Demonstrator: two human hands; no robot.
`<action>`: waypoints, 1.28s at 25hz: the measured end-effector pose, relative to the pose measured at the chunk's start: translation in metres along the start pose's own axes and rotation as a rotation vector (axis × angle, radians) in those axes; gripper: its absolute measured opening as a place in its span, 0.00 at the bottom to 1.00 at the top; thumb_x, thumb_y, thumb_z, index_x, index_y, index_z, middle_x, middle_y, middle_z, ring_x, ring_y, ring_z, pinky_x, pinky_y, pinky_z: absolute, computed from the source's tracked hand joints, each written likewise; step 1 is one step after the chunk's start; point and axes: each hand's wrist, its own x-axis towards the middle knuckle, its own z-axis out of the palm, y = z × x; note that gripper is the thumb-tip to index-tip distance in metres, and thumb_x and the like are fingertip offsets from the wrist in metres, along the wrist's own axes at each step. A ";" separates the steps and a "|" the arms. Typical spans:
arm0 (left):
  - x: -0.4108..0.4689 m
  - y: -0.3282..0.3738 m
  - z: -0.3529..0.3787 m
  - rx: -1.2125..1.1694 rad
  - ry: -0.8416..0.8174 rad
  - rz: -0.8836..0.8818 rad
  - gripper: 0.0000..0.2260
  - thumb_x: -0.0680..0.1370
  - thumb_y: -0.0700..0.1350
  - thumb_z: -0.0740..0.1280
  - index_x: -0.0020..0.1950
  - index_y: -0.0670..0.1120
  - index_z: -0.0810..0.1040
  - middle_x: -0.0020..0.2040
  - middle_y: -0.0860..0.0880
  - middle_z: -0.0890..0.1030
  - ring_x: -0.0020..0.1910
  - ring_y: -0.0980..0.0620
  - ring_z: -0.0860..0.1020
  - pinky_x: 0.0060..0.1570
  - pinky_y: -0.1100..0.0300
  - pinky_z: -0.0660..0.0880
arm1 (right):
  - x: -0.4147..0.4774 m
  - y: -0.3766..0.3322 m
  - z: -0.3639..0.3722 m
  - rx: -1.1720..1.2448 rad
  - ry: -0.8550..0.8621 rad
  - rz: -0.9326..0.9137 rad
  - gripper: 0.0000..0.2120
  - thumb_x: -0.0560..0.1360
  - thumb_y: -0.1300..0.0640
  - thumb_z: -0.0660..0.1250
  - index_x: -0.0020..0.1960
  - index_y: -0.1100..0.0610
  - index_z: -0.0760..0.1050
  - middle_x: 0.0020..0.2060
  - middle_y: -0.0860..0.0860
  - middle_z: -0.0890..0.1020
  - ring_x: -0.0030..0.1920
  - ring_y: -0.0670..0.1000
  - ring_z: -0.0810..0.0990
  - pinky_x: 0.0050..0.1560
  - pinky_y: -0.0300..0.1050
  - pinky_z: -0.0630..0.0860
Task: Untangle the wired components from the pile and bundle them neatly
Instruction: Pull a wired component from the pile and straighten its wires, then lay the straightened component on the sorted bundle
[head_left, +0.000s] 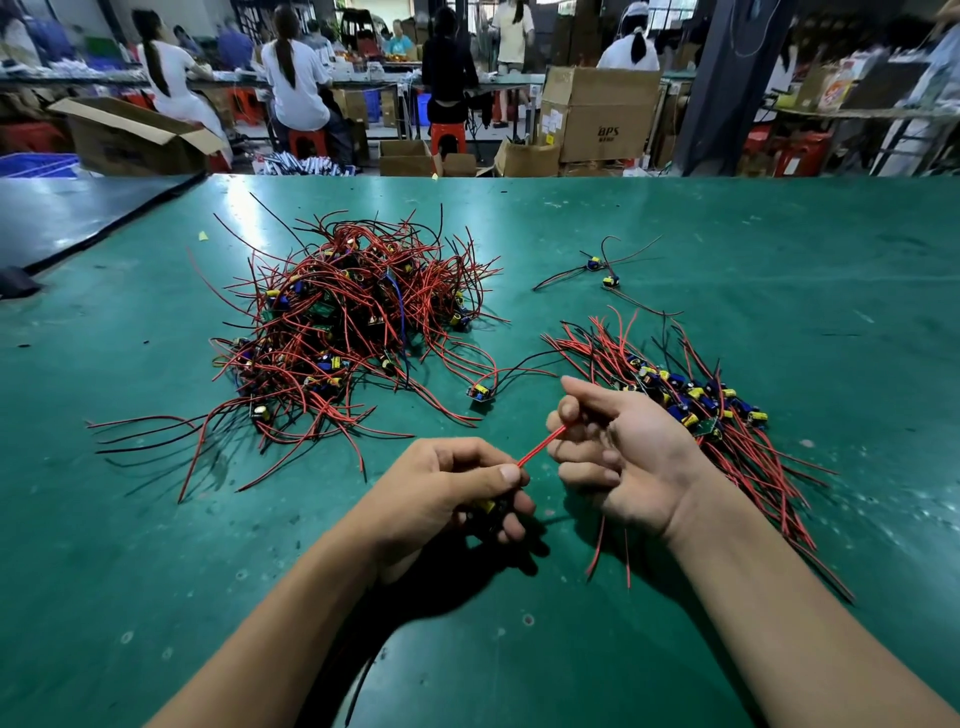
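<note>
A big tangled pile of red and black wired components (343, 322) lies on the green table at the left centre. A flatter, combed-out group of wired components (691, 400) lies to the right. My left hand (457, 493) grips one small component with a yellow part, thumb pinching its red wire (540, 446). That wire stretches up to my right hand (618, 457), whose curled fingers hold the wire; more red wire ends hang below that palm. One single component (480, 392) lies between the pile and my hands.
Two loose components (597, 270) with dark wires lie at the back right of the green table (156, 545). Beyond the far table edge stand cardboard boxes (597, 114), red stools and several seated workers.
</note>
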 end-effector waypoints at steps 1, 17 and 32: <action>0.001 0.000 0.000 -0.024 0.025 -0.005 0.05 0.74 0.37 0.69 0.46 0.35 0.78 0.38 0.36 0.81 0.31 0.45 0.80 0.32 0.59 0.78 | 0.002 0.002 0.001 -0.005 0.036 -0.019 0.18 0.79 0.49 0.62 0.38 0.61 0.76 0.29 0.49 0.66 0.17 0.43 0.58 0.14 0.33 0.54; 0.014 0.005 -0.005 -0.371 0.229 -0.074 0.31 0.80 0.63 0.52 0.63 0.37 0.72 0.53 0.35 0.83 0.48 0.40 0.84 0.50 0.47 0.80 | 0.014 0.019 0.001 -0.278 0.216 -0.334 0.19 0.77 0.45 0.68 0.55 0.60 0.78 0.33 0.50 0.71 0.24 0.45 0.66 0.23 0.38 0.65; 0.022 -0.006 0.005 -0.192 0.336 0.118 0.26 0.83 0.56 0.52 0.53 0.36 0.78 0.45 0.38 0.83 0.43 0.43 0.82 0.44 0.54 0.81 | 0.013 0.020 -0.020 -1.551 0.786 -0.782 0.13 0.77 0.52 0.70 0.61 0.51 0.80 0.56 0.50 0.77 0.61 0.54 0.73 0.62 0.51 0.65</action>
